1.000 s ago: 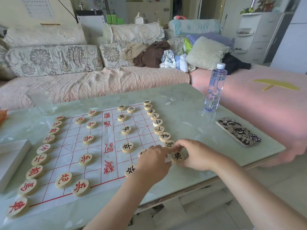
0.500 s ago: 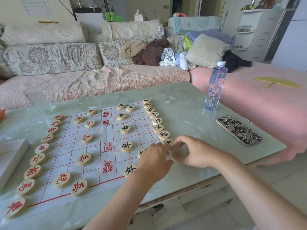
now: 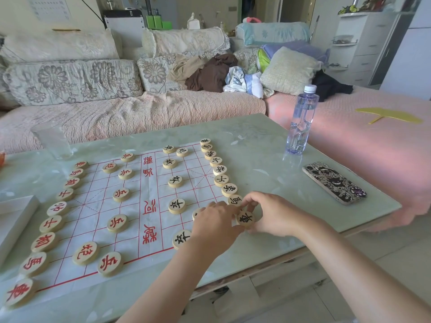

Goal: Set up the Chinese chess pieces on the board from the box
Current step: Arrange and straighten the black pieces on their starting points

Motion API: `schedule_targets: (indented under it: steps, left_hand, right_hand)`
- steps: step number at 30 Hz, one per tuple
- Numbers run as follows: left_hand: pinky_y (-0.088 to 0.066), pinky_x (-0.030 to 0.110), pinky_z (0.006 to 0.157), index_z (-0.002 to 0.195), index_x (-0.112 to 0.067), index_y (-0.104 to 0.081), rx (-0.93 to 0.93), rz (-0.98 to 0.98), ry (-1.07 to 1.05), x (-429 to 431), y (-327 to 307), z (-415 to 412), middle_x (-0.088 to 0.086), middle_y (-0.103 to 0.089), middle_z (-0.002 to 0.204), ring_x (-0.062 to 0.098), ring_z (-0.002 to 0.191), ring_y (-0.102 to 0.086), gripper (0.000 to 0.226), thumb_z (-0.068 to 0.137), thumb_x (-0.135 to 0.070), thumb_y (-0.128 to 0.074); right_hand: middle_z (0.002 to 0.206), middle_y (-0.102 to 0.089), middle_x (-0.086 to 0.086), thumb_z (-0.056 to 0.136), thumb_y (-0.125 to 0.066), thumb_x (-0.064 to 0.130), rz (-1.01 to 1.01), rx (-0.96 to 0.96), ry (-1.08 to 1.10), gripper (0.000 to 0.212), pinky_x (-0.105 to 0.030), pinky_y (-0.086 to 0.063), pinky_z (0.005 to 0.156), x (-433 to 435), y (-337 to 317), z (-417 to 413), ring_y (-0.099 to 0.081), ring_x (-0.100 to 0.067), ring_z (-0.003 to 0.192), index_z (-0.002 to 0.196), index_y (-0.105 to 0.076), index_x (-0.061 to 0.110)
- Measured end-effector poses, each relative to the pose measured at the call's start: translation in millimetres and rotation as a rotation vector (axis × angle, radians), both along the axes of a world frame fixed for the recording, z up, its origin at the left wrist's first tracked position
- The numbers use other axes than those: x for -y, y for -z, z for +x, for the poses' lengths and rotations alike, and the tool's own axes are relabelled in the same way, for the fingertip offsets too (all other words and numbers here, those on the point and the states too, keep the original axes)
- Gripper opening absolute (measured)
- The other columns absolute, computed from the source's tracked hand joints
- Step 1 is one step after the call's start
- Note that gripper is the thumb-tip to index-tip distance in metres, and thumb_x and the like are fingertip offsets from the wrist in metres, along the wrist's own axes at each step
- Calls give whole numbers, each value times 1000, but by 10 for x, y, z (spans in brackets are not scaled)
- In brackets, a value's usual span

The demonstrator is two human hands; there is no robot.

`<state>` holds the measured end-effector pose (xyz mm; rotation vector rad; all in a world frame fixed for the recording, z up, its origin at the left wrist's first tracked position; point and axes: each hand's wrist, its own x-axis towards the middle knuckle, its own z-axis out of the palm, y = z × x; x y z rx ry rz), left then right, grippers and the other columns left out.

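A white paper chess board with red lines lies on the pale green table. Red-lettered wooden discs line its left side, black-lettered discs its right side. At the near right corner, a black chariot disc sits between both hands. My right hand pinches it from the right, fingers curled round its rim. My left hand touches it from the left with curled fingers and partly hides another black disc.
The white box lies at the table's left edge. A drinking glass stands at the back left, a water bottle at the back right, a phone near the right edge. A sofa with cushions lies behind.
The chariot disc was turned blank side up half a second ago; now its black character faces up again, still between both hands at the corner.
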<state>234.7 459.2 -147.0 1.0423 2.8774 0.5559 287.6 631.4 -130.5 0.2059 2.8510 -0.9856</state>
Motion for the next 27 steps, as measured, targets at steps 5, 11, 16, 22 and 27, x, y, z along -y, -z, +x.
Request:
schedule_targets:
  steps: [5,11,16,22,27]
  left_hand:
    - [-41,34,89,124,-35,-55,-29,-18,3,-2,29,-9,-8,-60,106,18,106,-49,41,86,-47,-59]
    - [-41,30,87,122,-28,-57,-81,38,-27,37,-56,-112,-10,-61,109,17,108,-51,34,89,-35,-53]
    - [-40,31,91,127,-29,-56,-44,33,-103,-14,-104,-286,-9,-61,116,18,114,-48,36,91,-29,-51]
    - [-40,32,94,121,-30,-59,-47,-34,-116,-127,-87,-345,-7,-63,115,19,114,-49,31,90,-34,-54]
    - [-38,30,94,124,-32,-58,-24,51,-81,-115,-77,-370,-14,-66,115,16,115,-50,35,89,-28,-57]
  right_hand:
    - [102,-62,23,66,-82,44,-4,0,-6,50,-16,-39,62,-1,0,2,-56,7,73,110,-58,46]
    - [106,-60,20,78,-73,53,-70,-19,116,33,-25,-47,78,-133,14,-97,-60,-4,95,107,-58,44]
    - [107,-65,13,92,-60,39,54,-101,196,17,-35,-51,92,-80,60,-307,-62,-15,101,107,-67,36]
    - [103,-70,7,91,-57,31,163,-44,174,19,-35,-54,84,-10,38,-493,-64,-22,95,98,-74,33]
    - [111,-67,9,85,-63,26,236,-4,153,25,-29,-50,80,-57,61,-549,-63,-20,101,105,-70,39]
